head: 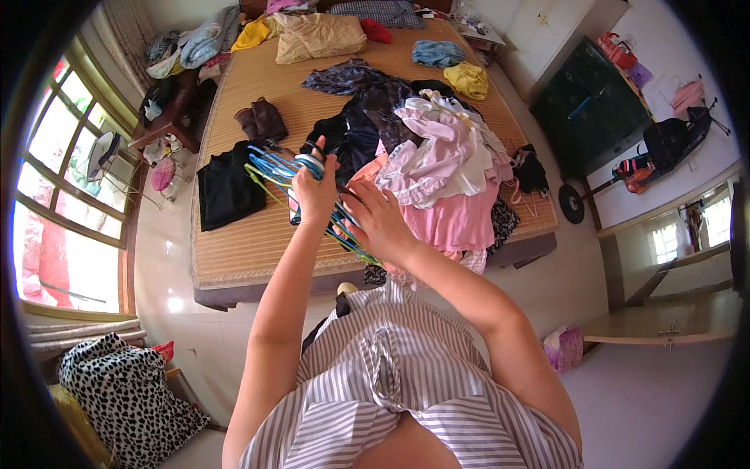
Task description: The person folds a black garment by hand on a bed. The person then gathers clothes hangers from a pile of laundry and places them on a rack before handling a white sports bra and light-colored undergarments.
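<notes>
My left hand [316, 190] grips a bundle of blue, white and green clothes hangers [275, 167] by their hooks, above the front of the bed. Close beside it, my right hand [378, 220] has its fingers spread along the hangers' lower side; it seems to touch them. Behind and to the right lies a heap of clothes, with pink and white garments [436, 152] on top and dark garments [357, 126] at its left. Left of the hangers is a folded black garment [231, 187]. A folded brown garment [262, 119] lies farther back. Part of a phone-like object shows behind my left wrist.
The bed bears a woven mat [252, 264]. Toward its far end are a beige pillow [319, 38], a yellow cloth [467, 80] and a blue cloth [438, 53]. A wooden chair [170, 126] stands left, a dark green cabinet [592, 105] right. A spotted cloth [126, 398] lies at lower left.
</notes>
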The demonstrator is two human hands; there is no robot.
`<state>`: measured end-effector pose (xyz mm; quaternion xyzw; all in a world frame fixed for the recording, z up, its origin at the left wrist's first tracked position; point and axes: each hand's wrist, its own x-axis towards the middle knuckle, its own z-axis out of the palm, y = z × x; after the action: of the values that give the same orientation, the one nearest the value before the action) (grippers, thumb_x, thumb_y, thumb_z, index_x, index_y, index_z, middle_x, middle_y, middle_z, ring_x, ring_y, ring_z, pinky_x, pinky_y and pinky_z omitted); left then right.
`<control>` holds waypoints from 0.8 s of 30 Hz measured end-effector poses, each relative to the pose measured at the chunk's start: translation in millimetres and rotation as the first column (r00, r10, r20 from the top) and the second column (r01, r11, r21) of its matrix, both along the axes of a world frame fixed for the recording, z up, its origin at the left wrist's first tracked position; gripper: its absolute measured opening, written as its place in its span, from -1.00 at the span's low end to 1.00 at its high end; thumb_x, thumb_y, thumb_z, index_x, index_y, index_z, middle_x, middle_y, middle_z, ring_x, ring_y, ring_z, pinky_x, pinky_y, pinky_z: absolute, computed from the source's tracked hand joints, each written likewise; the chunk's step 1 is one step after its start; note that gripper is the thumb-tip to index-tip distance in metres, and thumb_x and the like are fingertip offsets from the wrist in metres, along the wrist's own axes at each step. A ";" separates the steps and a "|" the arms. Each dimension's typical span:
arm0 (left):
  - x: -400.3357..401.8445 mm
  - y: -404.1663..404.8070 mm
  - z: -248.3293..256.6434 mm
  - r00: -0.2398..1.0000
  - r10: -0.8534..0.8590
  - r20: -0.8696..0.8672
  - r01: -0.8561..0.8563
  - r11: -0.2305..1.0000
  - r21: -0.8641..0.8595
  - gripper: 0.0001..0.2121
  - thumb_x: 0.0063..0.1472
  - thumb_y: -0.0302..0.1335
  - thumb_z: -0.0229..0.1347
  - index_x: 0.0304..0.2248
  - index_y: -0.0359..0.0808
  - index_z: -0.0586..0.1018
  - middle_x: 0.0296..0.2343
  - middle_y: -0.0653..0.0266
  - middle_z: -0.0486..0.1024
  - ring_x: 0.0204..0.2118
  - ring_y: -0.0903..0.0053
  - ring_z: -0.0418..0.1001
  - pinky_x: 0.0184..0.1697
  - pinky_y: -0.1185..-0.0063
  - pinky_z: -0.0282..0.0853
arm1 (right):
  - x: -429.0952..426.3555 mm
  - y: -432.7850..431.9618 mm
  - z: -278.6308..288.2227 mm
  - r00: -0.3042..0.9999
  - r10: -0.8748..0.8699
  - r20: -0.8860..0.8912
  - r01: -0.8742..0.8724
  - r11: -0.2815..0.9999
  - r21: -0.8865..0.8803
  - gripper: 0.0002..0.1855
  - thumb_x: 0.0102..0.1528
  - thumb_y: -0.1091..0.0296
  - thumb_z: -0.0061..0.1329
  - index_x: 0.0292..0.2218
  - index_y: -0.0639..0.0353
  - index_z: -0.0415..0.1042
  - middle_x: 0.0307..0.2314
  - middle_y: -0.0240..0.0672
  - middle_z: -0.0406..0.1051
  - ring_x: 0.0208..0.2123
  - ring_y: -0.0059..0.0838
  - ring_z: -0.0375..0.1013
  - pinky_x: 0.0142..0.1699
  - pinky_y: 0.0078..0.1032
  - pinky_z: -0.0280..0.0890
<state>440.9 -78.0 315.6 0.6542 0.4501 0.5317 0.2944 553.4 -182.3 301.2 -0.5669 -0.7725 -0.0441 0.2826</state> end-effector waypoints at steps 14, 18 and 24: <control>79.0 17.5 11.6 0.983 -0.102 0.154 0.116 0.989 -0.089 -0.65 0.13 -0.56 -0.06 -0.07 -0.48 0.32 -0.64 0.29 0.33 -0.60 0.65 0.26 -0.47 0.66 0.23 | 108.7 10.8 -7.2 0.909 -0.172 -0.381 0.187 0.982 0.004 -0.60 -0.10 0.59 -0.05 -0.15 0.18 0.30 -0.11 -0.23 0.24 -0.04 -0.18 0.22 0.02 -0.38 0.12; 124.8 39.4 -17.8 0.964 -0.213 0.160 0.222 0.974 -0.037 -0.79 0.14 -0.57 -0.09 -0.23 -0.52 0.35 -0.55 0.17 0.38 -0.53 0.53 0.31 -0.34 0.61 0.27 | 176.7 37.4 -16.5 0.852 -0.209 -0.480 0.218 0.975 -0.038 -0.64 -0.08 0.58 -0.05 -0.17 0.22 0.31 -0.18 -0.19 0.30 -0.10 -0.18 0.29 -0.02 -0.41 0.17; 197.2 62.6 -40.9 0.986 -0.152 -0.068 0.146 0.985 -0.094 -0.65 0.15 -0.57 -0.10 -0.09 -0.57 0.20 -0.35 -0.01 0.36 -0.39 0.23 0.35 -0.24 0.46 0.26 | 301.0 101.3 -41.3 0.633 -0.392 -0.668 0.236 0.919 -0.316 -0.76 0.04 0.47 -0.11 -0.20 0.21 0.35 -0.28 -0.26 0.40 -0.25 -0.41 0.40 -0.18 -0.54 0.27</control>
<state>638.1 -15.4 274.6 0.6918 0.4337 0.4628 0.3452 854.4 -81.0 259.9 -0.6897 -0.4883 0.2099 0.4917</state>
